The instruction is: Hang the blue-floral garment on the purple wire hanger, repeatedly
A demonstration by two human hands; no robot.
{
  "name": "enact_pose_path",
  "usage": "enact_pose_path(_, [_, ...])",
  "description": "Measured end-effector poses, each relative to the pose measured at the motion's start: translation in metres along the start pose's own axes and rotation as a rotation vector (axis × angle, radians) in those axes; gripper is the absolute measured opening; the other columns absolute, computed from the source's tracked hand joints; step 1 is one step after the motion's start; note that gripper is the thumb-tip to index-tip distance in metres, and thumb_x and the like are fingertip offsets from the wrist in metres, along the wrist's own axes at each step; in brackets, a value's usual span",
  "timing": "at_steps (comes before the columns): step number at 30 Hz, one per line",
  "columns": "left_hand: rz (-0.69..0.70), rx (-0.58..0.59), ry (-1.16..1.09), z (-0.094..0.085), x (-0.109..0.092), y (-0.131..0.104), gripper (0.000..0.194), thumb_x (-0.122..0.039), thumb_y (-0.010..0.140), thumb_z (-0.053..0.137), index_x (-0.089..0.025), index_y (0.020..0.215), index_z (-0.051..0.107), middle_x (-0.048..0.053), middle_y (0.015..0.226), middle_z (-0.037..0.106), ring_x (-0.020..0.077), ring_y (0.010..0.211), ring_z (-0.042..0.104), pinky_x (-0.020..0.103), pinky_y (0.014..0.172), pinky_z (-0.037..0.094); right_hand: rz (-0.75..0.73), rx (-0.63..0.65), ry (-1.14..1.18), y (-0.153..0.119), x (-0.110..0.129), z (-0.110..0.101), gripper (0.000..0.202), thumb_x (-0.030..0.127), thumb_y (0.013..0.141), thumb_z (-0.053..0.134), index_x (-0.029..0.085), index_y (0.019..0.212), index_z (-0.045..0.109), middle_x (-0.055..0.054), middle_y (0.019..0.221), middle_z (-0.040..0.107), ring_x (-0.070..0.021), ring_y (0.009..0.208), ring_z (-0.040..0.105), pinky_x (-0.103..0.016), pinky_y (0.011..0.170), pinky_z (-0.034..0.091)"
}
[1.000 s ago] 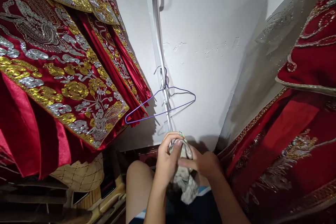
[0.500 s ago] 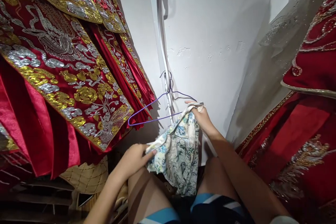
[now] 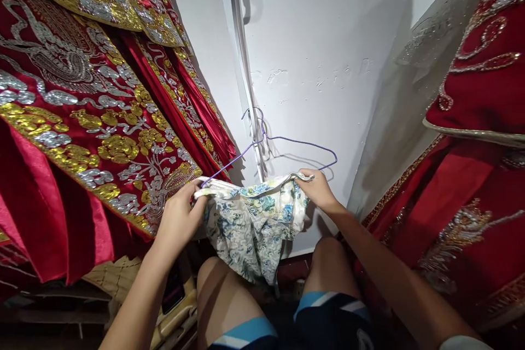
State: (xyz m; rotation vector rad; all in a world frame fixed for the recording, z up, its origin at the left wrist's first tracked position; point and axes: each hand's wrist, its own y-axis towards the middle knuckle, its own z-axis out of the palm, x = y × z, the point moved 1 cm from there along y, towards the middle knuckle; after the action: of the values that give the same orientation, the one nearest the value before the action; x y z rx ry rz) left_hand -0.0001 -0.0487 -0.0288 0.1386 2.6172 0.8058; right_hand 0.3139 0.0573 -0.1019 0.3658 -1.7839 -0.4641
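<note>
A white garment with a blue and green floral print hangs stretched between my two hands, its upper edge pulled out sideways. My left hand pinches its left top corner, where the lower left end of a purple wire hanger meets the cloth. At the other top corner, my right hand grips the edge between thumb and fingers. The hanger's right end shows bare above my right hand. Its hook sits at a white upright strip on the wall. Part of the hanger's lower bar is hidden behind the garment.
Red robes with gold and silver embroidery hang close on the left. Another red beaded garment hangs on the right, beside sheer glittery fabric. A white wall stands ahead. My knees are below, near a wooden frame.
My left hand has moved up and left with the garment's corner, to the hanger's left end. The garment is now spread wider and more level. The hanger's right end has come into view.
</note>
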Motion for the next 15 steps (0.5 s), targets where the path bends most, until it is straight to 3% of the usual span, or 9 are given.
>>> enact_pose_path(2, [0.064, -0.007, -0.051, 0.007, -0.007, 0.017, 0.021, -0.029, 0.087, 0.042, -0.02, 0.096, 0.059, 0.01, 0.123, 0.067, 0.0263, 0.101, 0.066, 0.037, 0.091, 0.049, 0.018, 0.044, 0.034, -0.006, 0.006, 0.002, 0.028, 0.031, 0.074, 0.058, 0.02, 0.056, 0.039, 0.005, 0.054, 0.034, -0.0103, 0.054, 0.033, -0.024, 0.051, 0.024])
enact_pose_path(5, [0.181, 0.0, -0.129, 0.02, -0.014, 0.044, 0.037, -0.018, 0.085, 0.038, -0.019, 0.119, 0.055, 0.009, 0.12, 0.067, 0.0244, 0.105, 0.064, 0.037, 0.092, 0.048, 0.011, 0.111, 0.096, -0.017, 0.016, 0.006, 0.02, 0.031, 0.075, 0.058, 0.019, 0.061, 0.051, 0.002, 0.058, 0.045, -0.0122, 0.057, 0.043, -0.024, 0.052, 0.031])
enact_pose_path(7, [0.235, -0.003, -0.136, 0.028, -0.012, 0.058, 0.048, -0.012, 0.082, 0.036, -0.018, 0.126, 0.054, 0.01, 0.119, 0.067, 0.0244, 0.11, 0.062, 0.038, 0.095, 0.047, -0.008, 0.087, 0.099, -0.021, 0.021, 0.001, 0.015, 0.028, 0.075, 0.06, 0.017, 0.083, 0.066, 0.0, 0.065, 0.056, -0.0146, 0.06, 0.051, -0.024, 0.054, 0.038])
enact_pose_path(8, [0.252, 0.0, -0.127, 0.031, -0.01, 0.062, 0.05, -0.011, 0.08, 0.036, -0.017, 0.126, 0.056, 0.01, 0.118, 0.067, 0.0249, 0.111, 0.061, 0.039, 0.096, 0.047, -0.01, 0.028, 0.077, -0.021, 0.022, -0.005, 0.031, 0.027, 0.075, 0.061, 0.018, 0.104, 0.067, 0.0, 0.07, 0.06, -0.0157, 0.062, 0.054, -0.025, 0.056, 0.041])
enact_pose_path(10, [0.27, 0.026, -0.11, 0.035, -0.006, 0.067, 0.05, -0.011, 0.078, 0.036, -0.016, 0.121, 0.061, 0.011, 0.117, 0.067, 0.0259, 0.111, 0.061, 0.04, 0.098, 0.047, -0.003, -0.147, -0.008, -0.016, 0.02, -0.023, 0.069, 0.025, 0.072, 0.065, 0.019, 0.14, 0.049, -0.002, 0.079, 0.066, -0.0181, 0.065, 0.059, -0.028, 0.06, 0.047])
enact_pose_path(11, [0.271, 0.039, -0.111, 0.036, -0.004, 0.067, 0.048, -0.012, 0.079, 0.037, -0.015, 0.119, 0.063, 0.011, 0.117, 0.067, 0.0262, 0.111, 0.061, 0.04, 0.098, 0.047, -0.004, -0.218, -0.062, -0.011, 0.018, -0.033, 0.08, 0.025, 0.071, 0.066, 0.018, 0.147, 0.04, -0.004, 0.084, 0.068, -0.0195, 0.069, 0.061, -0.03, 0.064, 0.049])
enact_pose_path(13, [0.271, 0.059, -0.125, 0.034, -0.001, 0.067, 0.046, -0.015, 0.08, 0.038, -0.015, 0.119, 0.063, 0.011, 0.116, 0.066, 0.0261, 0.109, 0.061, 0.039, 0.097, 0.047, -0.019, -0.244, -0.162, 0.002, 0.014, -0.053, 0.077, 0.026, 0.071, 0.066, 0.013, 0.144, 0.046, -0.01, 0.097, 0.071, -0.0229, 0.081, 0.064, -0.034, 0.074, 0.051])
enact_pose_path(15, [0.267, 0.059, -0.135, 0.028, -0.001, 0.069, 0.041, -0.019, 0.083, 0.039, -0.016, 0.114, 0.066, 0.01, 0.112, 0.066, 0.0255, 0.107, 0.06, 0.038, 0.096, 0.046, -0.027, -0.139, -0.22, 0.015, 0.015, -0.07, 0.05, 0.029, 0.072, 0.063, 0.01, 0.118, 0.067, -0.012, 0.096, 0.072, -0.0252, 0.086, 0.065, -0.035, 0.076, 0.05])
